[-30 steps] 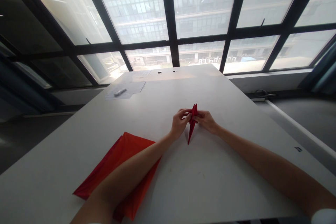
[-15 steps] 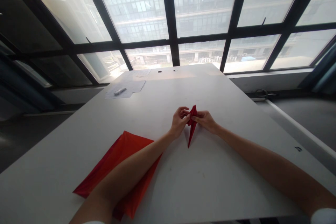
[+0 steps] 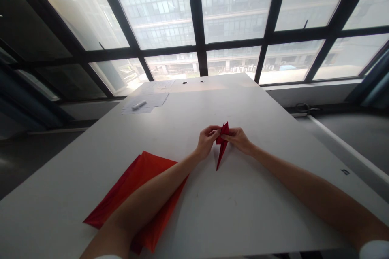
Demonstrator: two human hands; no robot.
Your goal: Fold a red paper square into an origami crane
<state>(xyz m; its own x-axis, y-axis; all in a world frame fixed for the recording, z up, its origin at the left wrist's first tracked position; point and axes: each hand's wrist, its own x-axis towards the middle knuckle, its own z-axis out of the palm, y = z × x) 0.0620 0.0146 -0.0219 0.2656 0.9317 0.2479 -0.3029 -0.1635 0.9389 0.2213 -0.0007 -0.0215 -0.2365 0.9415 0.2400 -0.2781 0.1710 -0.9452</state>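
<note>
A folded piece of dark red paper [image 3: 222, 148], narrow and pointed at its lower end, is held just above the white table [image 3: 273, 194]. My left hand [image 3: 207, 139] pinches its upper left side, with the fingers bent around the folds. From the right, my right hand [image 3: 240, 139] grips the same folded paper between thumb and fingers. Its long point hangs down toward me, and a short tip sticks up between the hands. The fingers partly hide the middle folds. Beneath my left forearm lie orange-red sheets [image 3: 152, 170], partly covered by the arm.
At the far left of the table, white papers [image 3: 158, 100] lie with a white marker-like stick [image 3: 139, 105] on them. Two small dark holes are near the far edge. Large dark-framed windows [image 3: 199, 16] stand behind the table.
The fingers of my left hand have closed in nearer to the folded paper's top. The paper has tilted slightly, its lower point shifting a little left. My right hand stays nearly in place.
</note>
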